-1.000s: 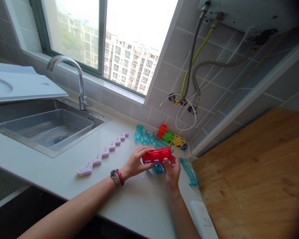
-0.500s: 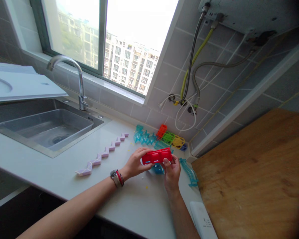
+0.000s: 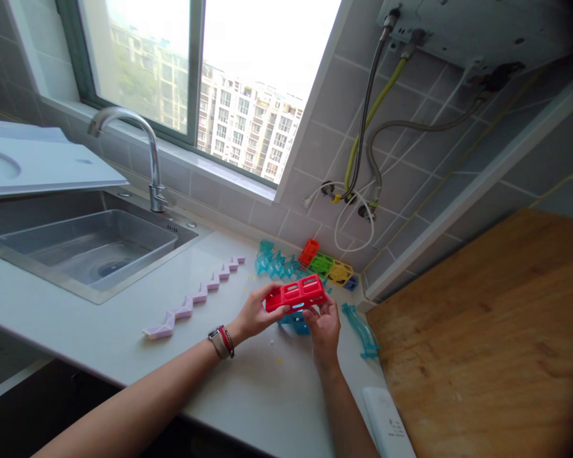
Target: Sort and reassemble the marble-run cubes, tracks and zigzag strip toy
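Note:
Between my two hands is a red openwork plastic block [image 3: 296, 292], long and box-shaped with slots in its sides. My left hand [image 3: 256, 313] grips its left end, thumb along the lower edge. At the right end, my right hand [image 3: 325, 326] holds it from below with thumb and fingers. Just beneath the block, partly hidden, sits a blue translucent plastic piece [image 3: 296, 323] on the white counter [image 3: 248, 394]. Behind my hands stand teal wavy pieces [image 3: 277, 264] and orange-red [image 3: 309, 252], green [image 3: 321, 263] and yellow [image 3: 340, 273] openwork blocks.
A lilac zigzag strip [image 3: 199, 296] lies left of my hands, near the steel sink [image 3: 95, 294] and faucet [image 3: 156, 172]. To the right are a curved teal track piece [image 3: 361, 331], a white device [image 3: 384, 420] and a wooden board [image 3: 482, 331]. Hoses [image 3: 363, 127] hang above.
The red block has been turned in my hands, so its slotted upper face now shows and its right end sits higher. Both hands have shifted slightly left with it.

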A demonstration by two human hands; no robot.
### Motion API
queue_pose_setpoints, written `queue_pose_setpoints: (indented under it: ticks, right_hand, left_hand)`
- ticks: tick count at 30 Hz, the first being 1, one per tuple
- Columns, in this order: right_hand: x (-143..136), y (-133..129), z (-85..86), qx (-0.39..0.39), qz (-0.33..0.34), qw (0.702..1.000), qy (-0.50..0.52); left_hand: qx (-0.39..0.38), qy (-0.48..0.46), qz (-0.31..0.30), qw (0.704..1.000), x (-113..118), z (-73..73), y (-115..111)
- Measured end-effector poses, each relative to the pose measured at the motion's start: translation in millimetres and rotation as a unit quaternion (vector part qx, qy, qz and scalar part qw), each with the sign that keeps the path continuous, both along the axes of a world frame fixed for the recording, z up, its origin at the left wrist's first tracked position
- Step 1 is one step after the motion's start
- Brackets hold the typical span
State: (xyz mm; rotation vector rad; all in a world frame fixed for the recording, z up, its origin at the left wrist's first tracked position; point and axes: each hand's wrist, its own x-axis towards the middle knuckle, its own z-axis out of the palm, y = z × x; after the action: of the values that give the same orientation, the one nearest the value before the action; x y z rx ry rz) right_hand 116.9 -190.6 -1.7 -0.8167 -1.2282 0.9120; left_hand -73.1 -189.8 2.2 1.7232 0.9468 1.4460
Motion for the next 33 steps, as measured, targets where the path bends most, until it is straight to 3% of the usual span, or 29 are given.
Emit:
queue_pose_setpoints:
  ticks: [4, 7, 16, 33]
  right_hand:
    - [-3, -1, 0.3, -0.010, 0.045, 0.999, -0.013]
    - [-3, -3, 1.3, -0.010, 0.055, 0.998, -0.023]
    - [-1, -5, 5.7, -0.006, 0.028, 0.999, -0.018]
    - [-2, -7, 10.0, -0.005, 0.004, 0.999, -0.031]
  left_hand:
    - [-0.046, -0.074, -0.081, 0.993, 0, -2.0, 2]
    - [-0.070, -0.102, -0.104, 0.987, 2, -4.6, 4]
    - [-0.120, -0.127, -0.122, 0.977, 5, -2.1, 2]
    - [-0.137, -0.139, -0.124, 0.973, 6, -6.7, 6]
